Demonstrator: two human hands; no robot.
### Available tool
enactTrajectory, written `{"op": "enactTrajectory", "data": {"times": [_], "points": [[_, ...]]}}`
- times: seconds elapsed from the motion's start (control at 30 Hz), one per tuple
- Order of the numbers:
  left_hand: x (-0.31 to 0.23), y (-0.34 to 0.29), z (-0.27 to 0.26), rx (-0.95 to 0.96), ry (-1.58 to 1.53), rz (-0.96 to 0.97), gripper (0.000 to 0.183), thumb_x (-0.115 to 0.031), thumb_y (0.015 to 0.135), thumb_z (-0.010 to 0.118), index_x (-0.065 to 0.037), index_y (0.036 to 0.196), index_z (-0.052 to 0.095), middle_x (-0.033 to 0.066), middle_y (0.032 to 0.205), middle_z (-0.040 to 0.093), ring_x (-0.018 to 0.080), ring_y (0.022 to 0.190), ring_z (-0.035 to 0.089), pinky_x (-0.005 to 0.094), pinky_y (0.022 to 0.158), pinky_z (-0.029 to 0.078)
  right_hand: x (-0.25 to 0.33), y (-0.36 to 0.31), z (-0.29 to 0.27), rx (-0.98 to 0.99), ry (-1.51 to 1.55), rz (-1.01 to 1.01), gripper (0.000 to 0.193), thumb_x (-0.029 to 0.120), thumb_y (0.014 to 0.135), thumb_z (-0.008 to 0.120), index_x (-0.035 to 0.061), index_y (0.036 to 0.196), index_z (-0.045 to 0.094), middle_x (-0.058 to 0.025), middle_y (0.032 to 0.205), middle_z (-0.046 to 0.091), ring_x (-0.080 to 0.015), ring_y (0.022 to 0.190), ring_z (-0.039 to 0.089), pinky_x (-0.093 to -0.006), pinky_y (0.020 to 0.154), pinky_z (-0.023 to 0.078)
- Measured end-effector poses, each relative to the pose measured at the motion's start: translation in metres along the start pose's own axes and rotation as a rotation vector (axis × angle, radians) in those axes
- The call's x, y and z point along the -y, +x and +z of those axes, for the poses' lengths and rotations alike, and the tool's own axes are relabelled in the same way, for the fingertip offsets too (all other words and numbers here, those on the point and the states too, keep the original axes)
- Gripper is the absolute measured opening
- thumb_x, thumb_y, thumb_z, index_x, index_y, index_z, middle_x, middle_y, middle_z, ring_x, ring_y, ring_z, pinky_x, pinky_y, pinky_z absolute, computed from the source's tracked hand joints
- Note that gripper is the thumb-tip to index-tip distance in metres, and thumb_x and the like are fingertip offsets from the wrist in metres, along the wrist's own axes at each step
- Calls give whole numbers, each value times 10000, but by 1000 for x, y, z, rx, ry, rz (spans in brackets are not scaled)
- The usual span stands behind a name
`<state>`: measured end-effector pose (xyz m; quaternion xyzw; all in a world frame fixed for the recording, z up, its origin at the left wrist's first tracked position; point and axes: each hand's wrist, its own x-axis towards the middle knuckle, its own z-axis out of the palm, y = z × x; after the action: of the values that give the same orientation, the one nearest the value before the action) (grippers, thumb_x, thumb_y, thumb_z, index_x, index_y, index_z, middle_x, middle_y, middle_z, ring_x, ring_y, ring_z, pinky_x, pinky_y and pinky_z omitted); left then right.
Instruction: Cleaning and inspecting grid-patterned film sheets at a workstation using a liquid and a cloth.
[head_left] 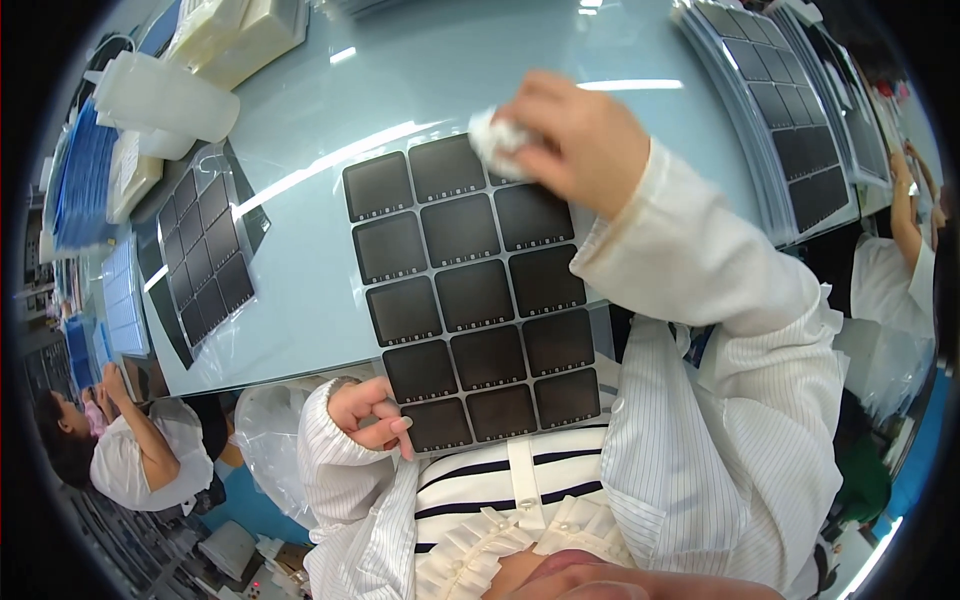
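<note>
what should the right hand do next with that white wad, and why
Probably draw the white wad down the right column of the panelled sheet: the right hand pinches it at the sheet's far edge, by the top right panel, while the left hand is at the near left corner, seemingly steadying it.

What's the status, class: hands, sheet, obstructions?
Left hand at lower left edge of dark-paned sheet. Right hand holding white wad. Top right pane partly covered.
</note>
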<state>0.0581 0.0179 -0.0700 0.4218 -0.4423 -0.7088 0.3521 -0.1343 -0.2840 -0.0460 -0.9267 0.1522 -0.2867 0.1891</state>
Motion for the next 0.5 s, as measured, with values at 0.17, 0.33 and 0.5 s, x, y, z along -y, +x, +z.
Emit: {"op": "enactTrajectory", "data": {"times": [0.17,0.33,0.5], "points": [[1,0,1,-1,-37,10,311,-48,892,452,87,1169,412,86,658,650,70,461,497,193,453,394,-3,5,-3,-13,-113,67,189,119,735,641,18,887,591,-100,840,557,-264,660,588,-316,595,480],[1,-1,1,-7,-58,22,322,-49,892,451,93,1178,407,87,667,653,68,467,502,192,457,395,-11,6,-8,16,-72,108,183,113,730,632,22,880,583,-107,845,560,-282,708,592,-337,616,482],[7,3,-4,4,-48,32,319,-45,888,454,103,1168,414,85,665,655,69,466,502,192,462,398,18,-7,2,138,32,27,201,137,726,637,22,881,581,-117,843,565,-296,718,593,-342,621,486]]}}
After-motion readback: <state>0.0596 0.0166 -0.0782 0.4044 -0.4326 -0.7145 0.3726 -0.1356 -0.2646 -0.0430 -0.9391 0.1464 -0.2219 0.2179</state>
